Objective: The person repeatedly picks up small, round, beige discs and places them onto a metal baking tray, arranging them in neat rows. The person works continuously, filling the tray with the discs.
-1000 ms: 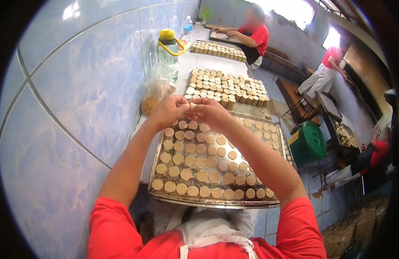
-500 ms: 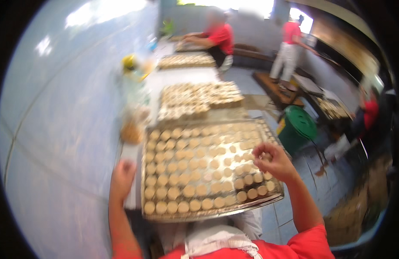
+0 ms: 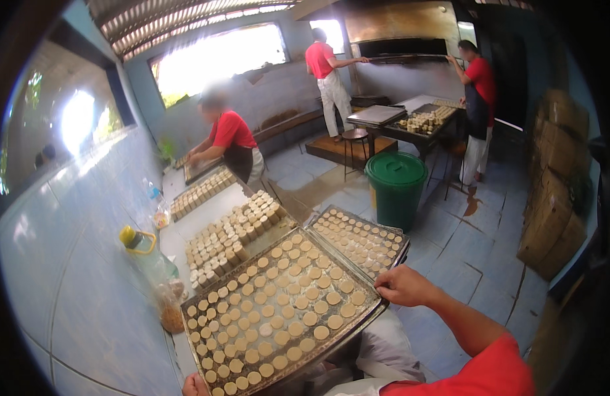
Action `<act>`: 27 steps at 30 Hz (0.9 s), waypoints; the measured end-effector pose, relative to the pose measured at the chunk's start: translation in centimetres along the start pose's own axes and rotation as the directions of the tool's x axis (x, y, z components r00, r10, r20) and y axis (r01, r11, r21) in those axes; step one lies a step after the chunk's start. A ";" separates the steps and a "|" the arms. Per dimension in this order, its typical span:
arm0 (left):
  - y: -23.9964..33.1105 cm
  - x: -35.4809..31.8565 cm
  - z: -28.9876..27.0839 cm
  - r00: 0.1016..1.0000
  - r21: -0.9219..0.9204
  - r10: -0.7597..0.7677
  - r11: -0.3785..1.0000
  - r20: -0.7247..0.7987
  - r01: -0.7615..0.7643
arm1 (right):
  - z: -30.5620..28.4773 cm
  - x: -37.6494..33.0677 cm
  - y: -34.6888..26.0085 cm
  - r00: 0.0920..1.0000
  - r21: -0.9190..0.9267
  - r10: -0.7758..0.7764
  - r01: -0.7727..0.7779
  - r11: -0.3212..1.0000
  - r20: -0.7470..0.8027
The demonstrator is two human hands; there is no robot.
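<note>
Head view: tray as landmark; items listed near to far.
Left hand (image 3: 194,385): at tray's near left corner, touching its rim; only a sliver shows at the lower edge, so finger state cannot be told.
Right hand (image 3: 404,286): fingers curled shut over tray's right rim, thumb side on top; forearm and red sleeve run off to lower right.
Tray (image 3: 369,315): dark metal, rectangular, held tilted between both hands, above the bench edge and over a white apron.
Biscuits (image 3: 278,300): pale round discs in rows, covering the tray.
Second tray (image 3: 398,246): just behind tray's far right corner, same discs in rows.
Bag (image 3: 170,309): clear, brown contents, just left of tray, against the blue tiled wall.
Bottle (image 3: 146,256): clear, yellow cap, behind the bag, left of tray.
Stacks (image 3: 232,234): piled biscuits on the bench, beyond tray's far left side.
Bin (image 3: 396,188): green, lidded, on the floor beyond second tray.
Seated person (image 3: 231,142): red shirt, working at the bench's far end.
Standing people (image 3: 330,79): two in red shirts, well beyond tray, at a dark oven mouth.
Boxes (image 3: 557,198): brown cartons stacked far right of tray.
</note>
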State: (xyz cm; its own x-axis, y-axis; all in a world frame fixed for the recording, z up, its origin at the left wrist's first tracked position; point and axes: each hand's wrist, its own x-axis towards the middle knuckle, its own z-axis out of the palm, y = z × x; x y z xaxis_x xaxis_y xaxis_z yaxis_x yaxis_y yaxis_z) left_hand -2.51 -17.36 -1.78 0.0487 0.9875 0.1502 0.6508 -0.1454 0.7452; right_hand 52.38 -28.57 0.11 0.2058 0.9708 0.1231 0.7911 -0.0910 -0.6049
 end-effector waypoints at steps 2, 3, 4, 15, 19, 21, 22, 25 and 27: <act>-0.5 0.5 0.5 0.999 -0.190 -0.032 0.981 -0.013 0.028 | -0.1 0.9 1.1 0.999 0.095 -0.047 0.044 0.995 0.028; -0.8 0.6 0.9 1.000 -0.193 -0.008 0.981 -0.019 0.004 | -0.1 1.2 1.7 0.997 0.138 -0.058 0.051 0.989 0.048; -1.0 0.7 1.3 0.998 -0.236 -0.036 0.971 -0.053 0.023 | -0.2 1.5 2.4 0.995 0.261 -0.034 0.008 0.965 0.095; -0.1 3.6 0.7 0.997 -0.399 -0.031 0.915 0.069 0.056 | -1.2 -2.0 2.2 0.848 0.961 -0.452 -0.232 0.149 0.275; 2.1 10.6 3.0 0.970 -0.423 0.227 0.890 0.088 -0.170 | -1.3 -3.1 0.9 0.844 0.951 -0.439 -0.283 0.124 0.308; 4.2 14.5 4.2 0.943 -0.333 0.281 0.919 0.180 -0.211 | -1.7 -3.4 1.2 0.874 0.961 -0.403 -0.273 0.054 0.271; 5.5 15.8 5.1 0.927 -0.286 0.336 0.916 0.166 -0.281 | -2.0 -3.4 1.6 0.896 0.968 -0.372 -0.248 0.033 0.242; 10.4 18.9 8.1 0.947 -0.436 0.288 0.877 0.140 -0.202 | -2.6 -3.9 2.6 0.954 0.984 -0.266 -0.164 -0.068 0.141; 14.0 19.9 9.1 0.913 -0.677 0.242 0.735 0.329 0.049 | -2.8 -4.2 3.1 0.990 0.989 -0.129 -0.070 -0.127 0.053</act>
State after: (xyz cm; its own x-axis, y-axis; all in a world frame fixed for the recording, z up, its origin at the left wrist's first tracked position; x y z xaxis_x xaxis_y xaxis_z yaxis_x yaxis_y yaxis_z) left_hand 14.46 0.79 5.66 0.4513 0.8863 0.1036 -0.0322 -0.0999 0.9945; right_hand 55.61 -33.51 -0.09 0.0707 0.9849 0.1581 -0.6848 0.1632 -0.7102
